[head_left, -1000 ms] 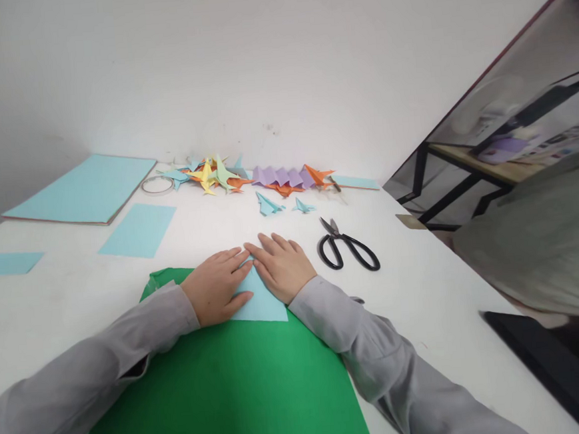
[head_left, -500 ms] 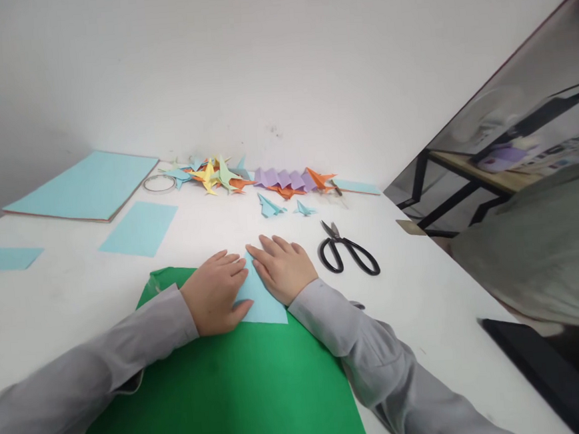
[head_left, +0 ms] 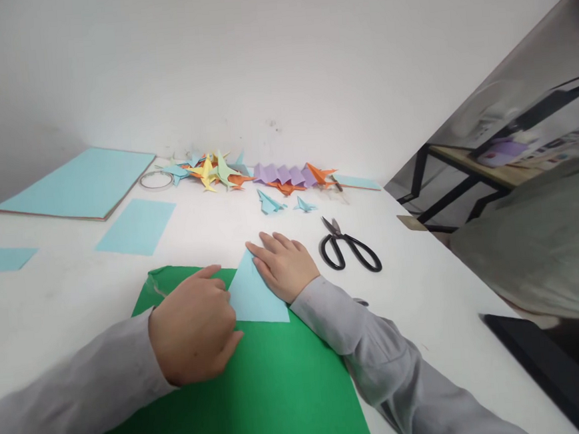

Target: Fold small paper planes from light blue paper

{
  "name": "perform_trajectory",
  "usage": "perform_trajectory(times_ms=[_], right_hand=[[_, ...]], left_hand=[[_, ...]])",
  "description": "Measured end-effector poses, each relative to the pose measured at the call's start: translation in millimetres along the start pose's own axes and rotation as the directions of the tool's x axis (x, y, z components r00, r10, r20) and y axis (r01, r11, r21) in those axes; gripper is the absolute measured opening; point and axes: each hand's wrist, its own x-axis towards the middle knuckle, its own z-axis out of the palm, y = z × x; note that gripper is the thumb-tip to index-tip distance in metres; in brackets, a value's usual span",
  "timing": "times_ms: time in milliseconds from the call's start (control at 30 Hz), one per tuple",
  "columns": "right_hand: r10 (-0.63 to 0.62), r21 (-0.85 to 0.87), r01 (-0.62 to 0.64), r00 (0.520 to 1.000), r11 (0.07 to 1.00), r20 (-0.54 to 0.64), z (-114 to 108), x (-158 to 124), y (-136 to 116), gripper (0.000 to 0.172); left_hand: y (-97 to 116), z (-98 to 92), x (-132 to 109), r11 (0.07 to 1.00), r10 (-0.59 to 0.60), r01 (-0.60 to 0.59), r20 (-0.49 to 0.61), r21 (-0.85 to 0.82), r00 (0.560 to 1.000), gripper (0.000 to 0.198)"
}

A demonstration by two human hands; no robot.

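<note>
A light blue paper, folded to a point at the top, lies on a green sheet. My right hand rests flat on its upper right edge, fingers spread, fingertips near the point. At the paper's lower left, my left hand is over the green sheet, with thumb and index finger apart and the other fingers curled and partly hidden. Nothing shows in its grip. To the right of my right hand lie black-handled scissors, blades parted. Two small blue folded paper shapes, one larger and one smaller, sit beyond.
Colourful folded paper figures and a purple pleated paper line the wall. Blue sheets and smaller blue pieces lie on the left. A dark flat object is at the right edge, near a person's clothing.
My left hand has drawn back toward me and to the left, off most of the blue paper, its fingers now more curled. My right hand has stayed on the paper.
</note>
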Motion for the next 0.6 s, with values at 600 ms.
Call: perform_trajectory(times_ms=[600], right_hand=[[0.08, 0.22, -0.07, 0.996, 0.973, -0.037, 2.2, 2.7, 2.0, 0.055]], left_hand=[[-22.7, 46.9, 42.2, 0.874, -0.486, 0.478, -0.16, -0.085, 0.86, 0.034]])
